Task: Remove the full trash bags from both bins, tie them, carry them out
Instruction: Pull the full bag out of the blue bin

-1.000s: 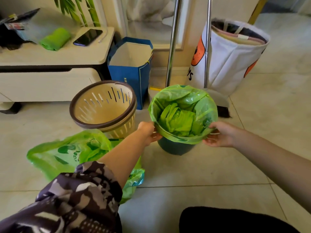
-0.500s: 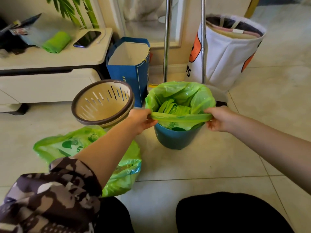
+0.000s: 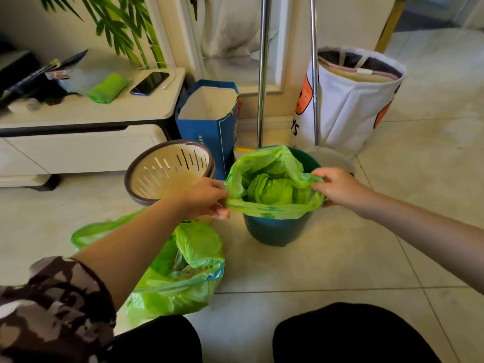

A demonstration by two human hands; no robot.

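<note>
Teal bin (image 3: 275,231), centre floor: left hand (image 3: 207,196) and right hand (image 3: 337,186) each pinched green bag (image 3: 269,189) rim; second green bag (image 3: 183,271) near left; slotted bin (image 3: 167,171) far left

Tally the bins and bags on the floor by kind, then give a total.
Trash bins: 2, the cream slotted bin and the teal bin.
Green trash bags: 2, one in the teal bin, one on the floor.
Blue paper bag: 1.
White fabric bag: 1.
Total: 6.
</note>
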